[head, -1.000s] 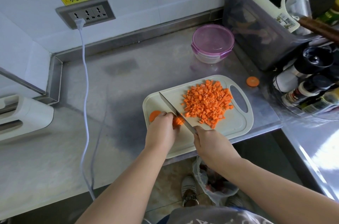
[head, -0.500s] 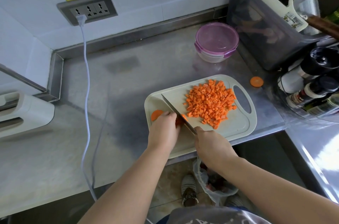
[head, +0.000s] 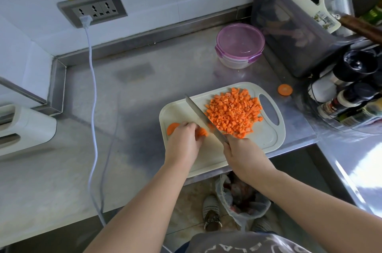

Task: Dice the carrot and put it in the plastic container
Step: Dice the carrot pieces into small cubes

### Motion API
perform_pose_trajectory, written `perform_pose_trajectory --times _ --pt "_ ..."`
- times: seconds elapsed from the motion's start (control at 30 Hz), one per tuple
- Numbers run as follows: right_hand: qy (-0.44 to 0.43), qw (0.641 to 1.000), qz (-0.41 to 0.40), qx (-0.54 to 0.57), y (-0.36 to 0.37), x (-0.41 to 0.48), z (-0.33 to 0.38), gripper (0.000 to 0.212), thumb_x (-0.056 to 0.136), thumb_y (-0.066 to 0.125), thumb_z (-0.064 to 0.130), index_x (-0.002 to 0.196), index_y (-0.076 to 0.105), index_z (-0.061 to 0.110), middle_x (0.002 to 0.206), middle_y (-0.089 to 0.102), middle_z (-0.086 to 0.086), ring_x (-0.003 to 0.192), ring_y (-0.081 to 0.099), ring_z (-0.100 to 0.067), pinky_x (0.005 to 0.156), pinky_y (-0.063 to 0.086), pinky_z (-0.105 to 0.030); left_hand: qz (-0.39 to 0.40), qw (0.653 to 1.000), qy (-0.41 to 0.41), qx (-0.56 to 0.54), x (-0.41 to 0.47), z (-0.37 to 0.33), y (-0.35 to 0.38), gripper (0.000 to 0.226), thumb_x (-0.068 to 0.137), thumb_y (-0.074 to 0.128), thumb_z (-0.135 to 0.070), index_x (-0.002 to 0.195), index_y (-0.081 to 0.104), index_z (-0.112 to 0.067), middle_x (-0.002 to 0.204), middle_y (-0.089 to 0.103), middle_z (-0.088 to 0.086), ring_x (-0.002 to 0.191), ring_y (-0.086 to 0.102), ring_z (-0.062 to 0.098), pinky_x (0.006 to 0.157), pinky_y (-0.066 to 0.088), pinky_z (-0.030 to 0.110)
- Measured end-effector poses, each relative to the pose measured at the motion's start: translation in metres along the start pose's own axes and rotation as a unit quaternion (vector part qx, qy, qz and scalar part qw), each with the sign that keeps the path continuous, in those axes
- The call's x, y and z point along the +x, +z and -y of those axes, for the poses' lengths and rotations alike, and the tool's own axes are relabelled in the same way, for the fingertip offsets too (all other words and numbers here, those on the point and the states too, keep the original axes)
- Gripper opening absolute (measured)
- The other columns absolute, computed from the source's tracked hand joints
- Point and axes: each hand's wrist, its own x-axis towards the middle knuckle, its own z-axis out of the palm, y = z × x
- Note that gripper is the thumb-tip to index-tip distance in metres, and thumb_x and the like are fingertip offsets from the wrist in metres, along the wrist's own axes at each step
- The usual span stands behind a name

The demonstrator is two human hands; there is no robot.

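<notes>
1. The cutting board (head: 266, 139) is a pale, smooth plastic slab with rounded corners and an oval handle slot at its right end. It lies on a brushed stainless-steel counter (head: 134, 91).
2. The diced carrot (head: 233, 112) forms a loose heap of small orange cubes on the board's right half.
3. The plastic container (head: 239, 42) is a round clear bowl with its translucent purple clip lid in place. It stands beyond the board, well apart from both hands.
4. The left hand (head: 183, 143) is palm down, fingers curled onto a short stack of carrot slices (head: 201, 132) near the board's left end. A flat carrot round (head: 172, 127) lies just left of this hand.
5. The right hand (head: 241, 153) is wrapped round the handle of the knife (head: 203, 117). The narrow steel blade runs diagonally between the slices and the heap.
6. A stray carrot disc (head: 284, 89) lies on the counter just beyond the board's right end.
</notes>
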Motion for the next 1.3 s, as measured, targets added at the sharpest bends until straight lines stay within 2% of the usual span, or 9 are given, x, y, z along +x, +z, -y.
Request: perform_pose_trajectory --times 0.13,0.3,0.63,0.87,0.97,1.03,1.13,1.23,1.3 --pt "-0.002 1.0 0.018 -0.008 0.004 -0.004 0.003 0.022 0.101 0.033 0.023 0.108 0.051 0.013 0.087 0.06 -0.009 0.083 0.061 -0.032 0.075 0.052 -0.044 0.001 1.0 -0.014 0.008 -0.005 0.002 -0.008 0.022 0.089 0.062 -0.032 0.1 0.067 -0.013 0.098 0.063 0.001 0.089 0.061 0.021 0.069 0.047 0.032" --pt "0.003 0.999 0.038 -0.03 0.007 -0.005 0.006 0.027 0.103 0.03 0.023 0.117 0.051 0.013 0.091 0.064 -0.009 0.083 0.062 -0.03 0.075 0.053 -0.044 0.017 0.998 -0.025 0.047 -0.007 -0.001 -0.009 0.021 0.089 0.059 -0.03 0.102 0.065 -0.015 0.101 0.06 -0.001 0.093 0.06 0.021 0.065 0.04 0.029" --pt "0.006 0.994 0.073 -0.086 0.012 0.003 0.004 0.023 0.101 0.034 0.015 0.12 0.046 0.012 0.093 0.063 -0.009 0.082 0.062 -0.029 0.072 0.055 -0.043 0.024 0.998 -0.018 0.064 -0.001 -0.002 -0.006 0.018 0.091 0.057 -0.025 0.101 0.064 -0.012 0.102 0.061 0.002 0.093 0.06 0.023 0.068 0.044 0.032" --pt "0.02 0.989 0.097 -0.109 0.018 0.012 0.003 0.035 0.096 0.039 0.007 0.13 0.041 0.013 0.095 0.059 -0.006 0.084 0.061 -0.027 0.07 0.054 -0.038 0.025 0.997 -0.016 0.07 0.0 -0.001 -0.004 0.02 0.091 0.059 -0.026 0.105 0.063 -0.012 0.104 0.061 0.002 0.093 0.06 0.021 0.067 0.042 0.029" --pt "0.03 0.995 0.081 -0.057 0.017 0.013 0.002 0.027 0.099 0.035 0.015 0.123 0.048 0.015 0.104 0.062 -0.008 0.092 0.062 -0.029 0.081 0.054 -0.043 0.021 0.997 -0.014 0.068 0.001 -0.001 -0.003 0.017 0.09 0.06 -0.026 0.1 0.062 -0.013 0.1 0.06 0.001 0.089 0.06 0.02 0.065 0.042 0.028" --pt "0.031 0.998 0.054 -0.01 0.013 0.012 -0.003 0.023 0.101 0.033 0.02 0.115 0.051 0.014 0.101 0.062 -0.007 0.093 0.061 -0.03 0.081 0.052 -0.041 0.02 0.998 -0.012 0.055 0.003 -0.001 -0.002 0.015 0.089 0.061 -0.027 0.099 0.064 -0.015 0.099 0.062 -0.001 0.087 0.06 0.019 0.067 0.047 0.031" --pt "0.009 1.0 0.003 0.025 0.001 0.011 -0.011 0.017 0.101 0.035 0.022 0.102 0.05 0.013 0.087 0.051 -0.003 0.086 0.056 -0.03 0.07 0.04 -0.032 0.027 0.998 -0.019 0.047 0.01 -0.004 0.002 0.016 0.089 0.062 -0.029 0.1 0.065 -0.018 0.1 0.065 -0.001 0.09 0.063 0.02 0.072 0.053 0.036" --pt "-0.008 0.999 -0.023 0.023 -0.013 0.011 -0.019 0.018 0.101 0.037 0.022 0.085 0.044 0.018 0.068 0.044 0.002 0.064 0.046 -0.022 0.056 0.031 -0.031 0.033 0.999 -0.016 0.039 0.02 -0.011 0.007 0.016 0.09 0.059 -0.027 0.103 0.064 -0.019 0.102 0.067 -0.001 0.094 0.064 0.022 0.076 0.053 0.037" --pt "-0.008 0.999 -0.038 0.0 -0.022 0.014 -0.027 0.023 0.102 0.036 0.024 0.08 0.043 0.021 0.062 0.042 0.004 0.059 0.044 -0.02 0.053 0.032 -0.032 0.041 0.999 -0.017 0.004 0.027 -0.015 0.011 0.019 0.09 0.061 -0.022 0.107 0.065 -0.018 0.106 0.067 0.0 0.098 0.063 0.021 0.081 0.05 0.033"
